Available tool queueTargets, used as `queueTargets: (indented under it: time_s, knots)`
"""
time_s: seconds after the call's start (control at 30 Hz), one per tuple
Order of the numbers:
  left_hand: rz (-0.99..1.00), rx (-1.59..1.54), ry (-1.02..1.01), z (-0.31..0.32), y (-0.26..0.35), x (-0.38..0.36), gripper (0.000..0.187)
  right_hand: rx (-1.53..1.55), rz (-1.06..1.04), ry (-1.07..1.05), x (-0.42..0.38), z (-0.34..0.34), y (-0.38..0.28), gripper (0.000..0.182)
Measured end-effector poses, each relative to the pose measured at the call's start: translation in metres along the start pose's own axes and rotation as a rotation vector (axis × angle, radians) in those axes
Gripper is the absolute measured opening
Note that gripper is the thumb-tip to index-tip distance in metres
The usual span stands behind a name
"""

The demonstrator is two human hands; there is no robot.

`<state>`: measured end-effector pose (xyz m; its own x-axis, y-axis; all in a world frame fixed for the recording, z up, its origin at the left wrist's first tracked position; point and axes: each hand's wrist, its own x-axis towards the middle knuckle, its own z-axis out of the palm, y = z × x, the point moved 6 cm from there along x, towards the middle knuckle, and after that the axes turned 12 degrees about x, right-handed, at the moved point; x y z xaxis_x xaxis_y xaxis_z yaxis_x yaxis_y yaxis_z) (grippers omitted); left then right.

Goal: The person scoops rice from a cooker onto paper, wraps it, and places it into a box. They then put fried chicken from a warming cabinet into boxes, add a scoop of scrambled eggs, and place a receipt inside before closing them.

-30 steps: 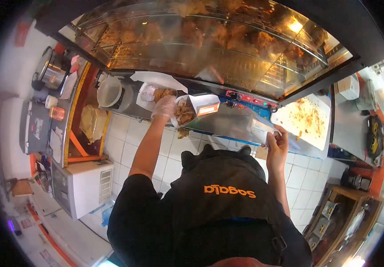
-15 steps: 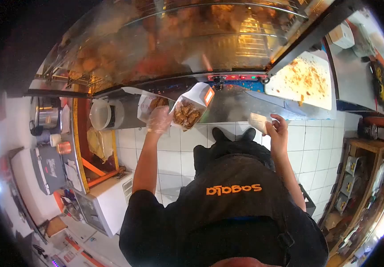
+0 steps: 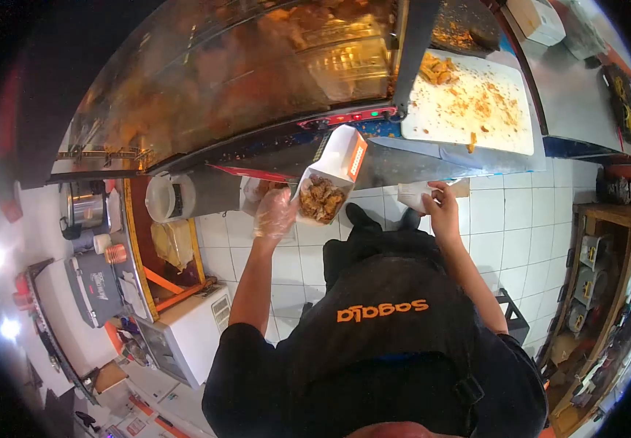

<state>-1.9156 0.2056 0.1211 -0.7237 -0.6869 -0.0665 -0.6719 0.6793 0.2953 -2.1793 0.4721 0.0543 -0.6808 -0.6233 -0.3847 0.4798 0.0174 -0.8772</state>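
A clear plastic glove covers my left hand [image 3: 273, 213], whose fingers are closed on the side of an open paper box [image 3: 342, 157]. Browned pieces of fried chicken [image 3: 321, 200] fill that box, and its white lid flap stands up with an orange label. Just behind the gloved hand, partly hidden by it, is a second open box [image 3: 249, 196] with food inside. My bare right hand [image 3: 442, 210] pinches a small pale paper piece [image 3: 412, 196] over the counter's front edge.
A glass-fronted warming cabinet [image 3: 235, 87] stands over the steel counter [image 3: 381, 169]. To the right lies a white cutting board [image 3: 469, 109] strewn with crumbs and some fried pieces [image 3: 438, 69]. A clear round tub [image 3: 161, 197] sits at the left.
The chicken box has shifted right and turned more upright in view, with my left hand now at its side. My right hand has moved slightly left with the paper. The camera view has shifted.
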Motion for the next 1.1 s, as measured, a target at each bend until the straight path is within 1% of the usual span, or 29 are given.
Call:
queueTargets:
  time_s: [0.1, 0.17, 0.23, 0.3, 0.33, 0.37, 0.4, 0.43, 0.47, 0.5, 0.6, 0.63, 0.67, 0.7, 0.73, 0.8, 0.83, 0.87, 0.9, 0.97, 1.0, 1.07, 1.1]
  knots:
    - [0.022, 0.101, 0.004, 0.008, 0.040, -0.001, 0.021, 0.023, -0.031, 0.040, -0.007, -0.030, -0.013, 0.032]
    - [0.032, 0.106, 0.013, 0.007, 0.074, -0.002, 0.019, 0.037, -0.050, 0.076, -0.014, -0.054, -0.023, 0.032]
    - [0.074, 0.101, 0.037, 0.012, 0.116, 0.003, 0.018, 0.016, -0.041, 0.138, -0.015, -0.094, -0.029, 0.032]
    - [0.127, 0.159, 0.142, 0.019, 0.162, 0.000, 0.016, 0.060, -0.111, 0.139, -0.021, -0.133, -0.045, 0.032]
    - [0.155, 0.127, 0.151, 0.029, 0.181, 0.004, 0.017, 0.079, -0.140, 0.147, -0.022, -0.156, -0.054, 0.032]
    - [0.132, -0.082, 0.069, 0.040, 0.201, 0.010, 0.020, 0.091, -0.163, 0.159, -0.022, -0.185, -0.059, 0.033]
    - [0.184, -0.103, 0.076, 0.051, 0.233, 0.016, 0.020, 0.103, -0.189, 0.169, -0.024, -0.213, -0.065, 0.033]
    - [0.168, 0.033, 0.112, 0.050, 0.267, 0.021, 0.022, 0.118, -0.161, 0.210, -0.034, -0.236, -0.087, 0.032]
    - [0.132, 0.176, 0.131, 0.054, 0.290, 0.033, 0.024, 0.122, -0.169, 0.244, -0.030, -0.264, -0.093, 0.032]
    - [0.132, 0.138, 0.141, 0.060, 0.312, 0.040, 0.025, 0.114, -0.188, 0.260, -0.035, -0.288, -0.099, 0.032]
    - [0.171, 0.106, 0.138, 0.073, 0.406, 0.071, 0.024, 0.108, -0.211, 0.338, -0.043, -0.361, -0.128, 0.030]
    - [0.212, 0.075, 0.146, 0.083, 0.437, 0.078, 0.023, 0.009, -0.242, 0.382, -0.052, -0.391, -0.137, 0.028]
    - [0.234, 0.061, 0.158, 0.087, 0.466, 0.090, 0.023, -0.090, -0.271, 0.425, -0.054, -0.414, -0.146, 0.026]
    - [0.263, 0.045, 0.139, 0.092, 0.490, 0.105, 0.021, -0.069, -0.337, 0.481, -0.052, -0.429, -0.151, 0.023]
    - [0.296, 0.032, 0.122, 0.099, 0.518, 0.117, 0.020, -0.069, -0.352, 0.499, -0.051, -0.447, -0.161, 0.023]
    - [0.332, 0.034, 0.089, 0.116, 0.566, 0.145, 0.019, -0.047, -0.315, 0.595, -0.056, -0.481, -0.171, 0.023]
    - [0.384, 0.023, 0.119, 0.119, 0.595, 0.159, 0.019, -0.047, -0.316, 0.610, -0.056, -0.495, -0.173, 0.023]
    - [0.434, 0.010, 0.149, 0.123, 0.624, 0.175, 0.019, 0.047, -0.323, 0.650, -0.054, -0.512, -0.172, 0.023]
    - [0.442, 0.003, 0.145, 0.134, 0.646, 0.193, 0.019, 0.140, -0.331, 0.687, -0.053, -0.529, -0.171, 0.024]
    - [0.533, -0.013, 0.216, 0.157, 0.694, 0.230, 0.019, 0.132, -0.325, 0.728, -0.048, -0.560, -0.170, 0.024]
    - [0.539, -0.023, 0.216, 0.168, 0.719, 0.251, 0.019, 0.128, -0.321, 0.757, -0.044, -0.577, -0.170, 0.024]
    - [0.486, -0.052, 0.184, 0.187, 0.771, 0.292, 0.020, 0.119, -0.312, 0.775, -0.036, -0.619, -0.165, 0.024]
    - [0.510, -0.069, 0.167, 0.202, 0.796, 0.314, 0.022, 0.085, -0.288, 0.802, -0.031, -0.637, -0.168, 0.024]
